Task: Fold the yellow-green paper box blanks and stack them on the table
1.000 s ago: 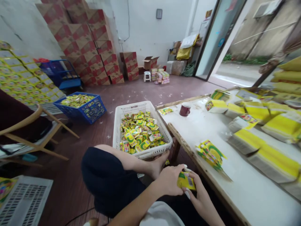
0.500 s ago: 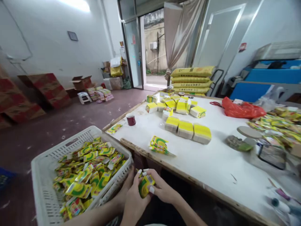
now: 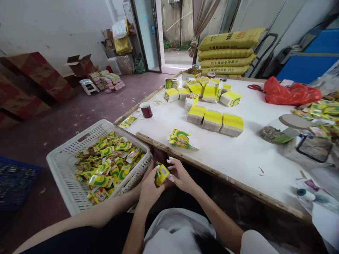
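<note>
Both my hands hold one small yellow and green packet (image 3: 161, 174) in front of my lap, just below the table's wooden edge. My left hand (image 3: 148, 188) wraps it from below and the left. My right hand (image 3: 180, 176) pinches it from the right, fingers curled. A white slatted basket (image 3: 65, 165) filled with several of the same packets stands on the floor at my left, touching my left wrist. A small pile of flat yellow-green packets (image 3: 180, 138) lies on the white table (image 3: 238, 155) just beyond my hands.
Yellow-topped stacks (image 3: 214, 120) and a dark red mug (image 3: 146, 110) stand on the table. A red plastic bag (image 3: 290, 94) lies far right, yellow sacks (image 3: 229, 49) behind. Red cartons (image 3: 39, 76) line the left wall. A blue crate (image 3: 14, 181) sits at far left.
My view swung right from the floor and cartons to the table. Both hands kept hold of the packet and rose slightly toward the table edge.
</note>
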Demonstrator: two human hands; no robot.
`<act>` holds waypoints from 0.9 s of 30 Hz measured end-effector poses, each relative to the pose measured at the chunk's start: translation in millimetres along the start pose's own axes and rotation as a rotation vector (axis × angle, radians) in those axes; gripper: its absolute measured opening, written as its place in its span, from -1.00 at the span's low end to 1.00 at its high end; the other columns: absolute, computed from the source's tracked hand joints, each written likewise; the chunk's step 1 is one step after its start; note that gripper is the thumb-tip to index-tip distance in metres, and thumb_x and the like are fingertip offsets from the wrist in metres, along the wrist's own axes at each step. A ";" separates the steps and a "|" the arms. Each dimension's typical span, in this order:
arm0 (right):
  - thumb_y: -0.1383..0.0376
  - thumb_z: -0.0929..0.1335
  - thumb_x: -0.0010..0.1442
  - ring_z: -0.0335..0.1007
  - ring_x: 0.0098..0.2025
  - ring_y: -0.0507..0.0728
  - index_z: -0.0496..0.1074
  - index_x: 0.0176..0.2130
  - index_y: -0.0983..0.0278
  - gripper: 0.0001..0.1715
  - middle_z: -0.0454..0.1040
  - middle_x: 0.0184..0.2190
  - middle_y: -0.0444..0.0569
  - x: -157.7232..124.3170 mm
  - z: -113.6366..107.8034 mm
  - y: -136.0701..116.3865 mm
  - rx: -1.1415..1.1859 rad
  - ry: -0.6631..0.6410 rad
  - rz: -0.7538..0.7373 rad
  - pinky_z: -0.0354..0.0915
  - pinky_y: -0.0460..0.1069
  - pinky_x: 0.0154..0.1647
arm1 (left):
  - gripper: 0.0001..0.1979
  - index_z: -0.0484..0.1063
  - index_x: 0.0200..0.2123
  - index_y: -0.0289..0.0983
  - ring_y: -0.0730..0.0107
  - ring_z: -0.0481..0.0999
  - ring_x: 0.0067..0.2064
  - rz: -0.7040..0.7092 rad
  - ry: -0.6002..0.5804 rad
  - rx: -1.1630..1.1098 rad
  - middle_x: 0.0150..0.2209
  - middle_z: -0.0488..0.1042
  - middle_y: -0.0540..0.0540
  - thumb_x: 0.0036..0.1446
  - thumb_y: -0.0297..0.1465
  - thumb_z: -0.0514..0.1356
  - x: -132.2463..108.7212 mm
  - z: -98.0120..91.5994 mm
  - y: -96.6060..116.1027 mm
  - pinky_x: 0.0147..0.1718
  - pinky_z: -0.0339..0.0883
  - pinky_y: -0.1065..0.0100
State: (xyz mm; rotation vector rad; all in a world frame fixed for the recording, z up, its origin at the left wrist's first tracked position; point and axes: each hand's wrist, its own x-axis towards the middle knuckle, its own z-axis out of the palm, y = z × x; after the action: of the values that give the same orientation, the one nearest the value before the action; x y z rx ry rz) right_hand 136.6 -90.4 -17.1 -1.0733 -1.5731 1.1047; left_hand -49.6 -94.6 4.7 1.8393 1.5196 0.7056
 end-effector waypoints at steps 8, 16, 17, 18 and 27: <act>0.48 0.32 0.17 0.53 -0.10 0.09 0.48 -0.14 0.24 -0.73 0.58 -0.14 0.00 4.1 -23.9 -9.9 -0.250 -0.029 0.000 0.43 -0.02 -0.06 | -0.06 0.19 0.24 -0.45 -0.25 0.30 0.28 -0.093 0.647 0.331 0.22 0.33 -0.43 -0.10 -0.04 0.37 34.3 -92.3 -35.3 0.28 0.14 -0.17; 0.40 0.27 0.27 0.48 -0.09 0.16 0.49 -0.10 0.27 -0.74 0.57 -0.12 0.02 51.6 -75.2 -24.7 -0.538 0.275 0.216 0.33 0.04 0.01 | -0.21 0.24 0.16 -0.40 -0.19 0.38 0.23 -0.144 0.494 0.113 0.17 0.36 -0.43 -0.01 0.00 0.26 24.2 -72.5 -54.5 0.21 0.29 -0.14; 0.39 0.27 0.28 0.45 -0.04 0.18 0.48 -0.06 0.28 -0.72 0.54 -0.07 0.06 60.1 -82.3 -25.0 -0.590 0.316 0.249 0.30 0.05 0.05 | -0.23 0.25 0.14 -0.40 -0.20 0.38 0.23 -0.158 0.421 0.067 0.16 0.37 -0.44 0.00 0.00 0.24 21.7 -62.5 -53.7 0.20 0.30 -0.13; 0.38 0.28 0.28 0.42 0.00 0.20 0.46 -0.01 0.30 -0.70 0.50 -0.02 0.11 68.2 -88.2 -24.6 -0.640 0.354 0.286 0.27 0.06 0.07 | -0.24 0.27 0.12 -0.40 -0.21 0.40 0.22 -0.170 0.366 0.024 0.15 0.39 -0.46 0.00 0.02 0.23 19.8 -54.1 -52.9 0.18 0.32 -0.13; 0.29 0.42 0.23 0.38 0.02 0.24 0.44 -0.06 0.27 -0.74 0.44 -0.04 0.14 98.3 -95.6 -9.8 -0.865 0.381 0.539 0.27 0.01 -0.08 | -0.32 0.36 0.01 -0.30 -0.15 0.58 0.06 -0.187 0.249 -0.219 0.00 0.58 -0.34 -0.10 0.00 0.26 21.1 -37.4 -53.7 0.11 0.43 -0.13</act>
State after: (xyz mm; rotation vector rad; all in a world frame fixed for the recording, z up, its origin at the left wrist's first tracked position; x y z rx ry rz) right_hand 206.6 18.5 28.9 -2.2329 -1.4892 0.4391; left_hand -107.9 -62.0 -11.8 1.4687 1.6710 0.9964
